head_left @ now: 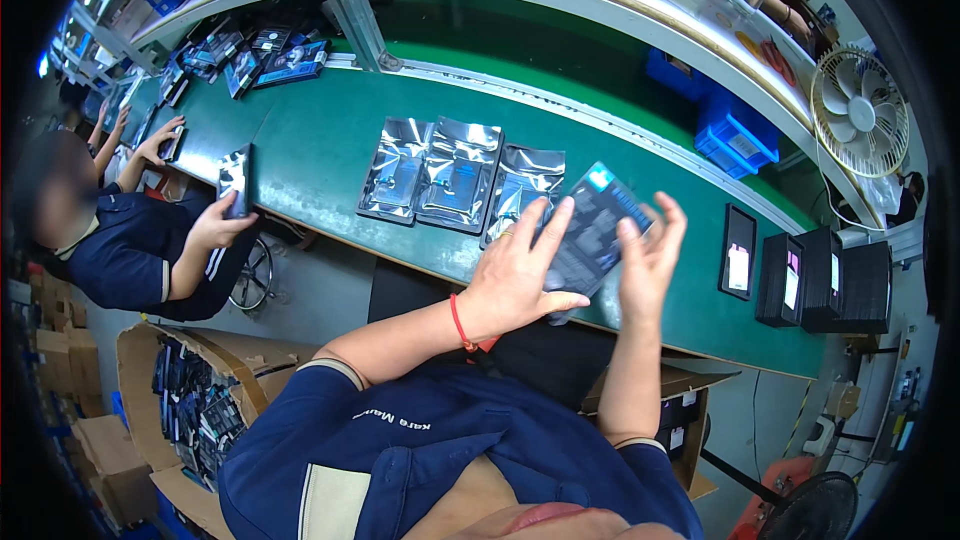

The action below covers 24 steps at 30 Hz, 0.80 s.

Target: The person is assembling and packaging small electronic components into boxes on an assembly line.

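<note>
Over the near edge of the green table, a flat dark retail package (590, 235) with a bright blue corner is held tilted between my hands. My left hand (505, 275) has its fingers spread across the package's left side, thumb along the lower edge. At the right edge is my right hand (648, 260), its thumb on the package and its fingers curved around the upper right corner. Just beyond my left hand lie three silver pouches in dark trays: a left pouch (397, 172), a middle pouch (460, 178) and a right pouch (530, 175), partly hidden by my fingers.
Dark trays (780, 280) stand stacked at the right, beside a single tray (738, 250). Packages (240, 65) lie piled far left. A co-worker (130, 250) sits left, holding a dark item. A carton (240, 380) of packages stands lower left; blue bins (735, 135) and a fan (860, 110) are far right.
</note>
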Available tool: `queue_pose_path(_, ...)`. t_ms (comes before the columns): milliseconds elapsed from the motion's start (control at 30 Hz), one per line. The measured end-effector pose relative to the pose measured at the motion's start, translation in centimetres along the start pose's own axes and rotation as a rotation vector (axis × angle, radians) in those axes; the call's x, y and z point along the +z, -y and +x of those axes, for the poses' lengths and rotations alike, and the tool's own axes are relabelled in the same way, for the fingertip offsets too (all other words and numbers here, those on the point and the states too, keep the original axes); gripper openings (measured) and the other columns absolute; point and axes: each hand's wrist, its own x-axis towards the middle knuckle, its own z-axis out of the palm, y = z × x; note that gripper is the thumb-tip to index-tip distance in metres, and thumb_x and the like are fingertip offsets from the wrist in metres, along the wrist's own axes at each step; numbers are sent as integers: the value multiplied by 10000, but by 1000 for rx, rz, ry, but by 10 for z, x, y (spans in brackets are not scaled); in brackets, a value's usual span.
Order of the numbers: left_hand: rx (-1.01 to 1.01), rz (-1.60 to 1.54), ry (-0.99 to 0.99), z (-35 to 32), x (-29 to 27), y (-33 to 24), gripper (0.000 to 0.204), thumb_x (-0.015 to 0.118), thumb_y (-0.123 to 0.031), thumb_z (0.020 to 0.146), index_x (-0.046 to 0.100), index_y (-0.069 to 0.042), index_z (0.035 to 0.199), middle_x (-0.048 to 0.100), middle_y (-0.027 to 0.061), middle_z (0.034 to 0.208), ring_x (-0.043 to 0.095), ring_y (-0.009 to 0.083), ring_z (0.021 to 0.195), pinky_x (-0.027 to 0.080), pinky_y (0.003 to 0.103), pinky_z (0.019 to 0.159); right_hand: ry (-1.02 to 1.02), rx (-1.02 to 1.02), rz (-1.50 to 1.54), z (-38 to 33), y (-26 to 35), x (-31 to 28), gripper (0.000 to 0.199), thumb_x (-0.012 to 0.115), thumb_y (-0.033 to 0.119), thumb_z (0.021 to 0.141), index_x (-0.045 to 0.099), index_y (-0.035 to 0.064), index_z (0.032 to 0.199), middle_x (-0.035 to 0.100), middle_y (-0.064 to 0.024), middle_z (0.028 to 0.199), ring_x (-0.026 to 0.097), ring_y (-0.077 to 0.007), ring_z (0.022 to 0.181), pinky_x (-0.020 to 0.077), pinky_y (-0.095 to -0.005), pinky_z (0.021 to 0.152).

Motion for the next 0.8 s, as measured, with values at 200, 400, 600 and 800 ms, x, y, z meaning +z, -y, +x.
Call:
queue_pose_path(200, 18, 249, 138, -26, 25, 51, 877, 657, -553, 754, 384, 12, 1367, 439, 205, 1350, 383, 366, 1295, 243, 540, 1081, 176, -270, -871, 90, -66, -54, 391, 708, 149, 790, 613, 43, 1155, 527, -214, 1257, 532, -337, 1102, 415, -426, 962)
queue_pose_path(400, 48, 353, 94, -48, 13, 72, 828, 629, -587, 750, 464, -16, 1327, 432, 158, 1395, 332, 311, 1350, 185, 582, 1094, 209, -38, -668, 22, -15, 32, 304, 693, 176, 805, 641, 3, 1049, 670, -165, 878, 639, -232, 606, 518, -339, 623)
queue_pose_path(600, 3, 357, 16, -69, -2, 92, 840, 646, -610, 707, 487, -50, 1312, 455, 129, 1380, 328, 301, 1356, 117, 685, 1051, 406, 122, -825, 7, -40, 95, 612, 755, 229, 732, 524, -99, 1194, 662, -164, 755, 651, -297, 634, 519, -355, 647)
queue_pose_path(800, 36, 338, -113, -86, 8, 114, 895, 735, -595, 577, 530, -62, 1266, 470, 109, 1371, 320, 291, 1367, 77, 762, 1003, 504, 536, -410, 13, -67, 110, 396, 823, 140, 703, 567, -32, 951, 526, 5, 639, 434, -64, 465, 298, -213, 391)
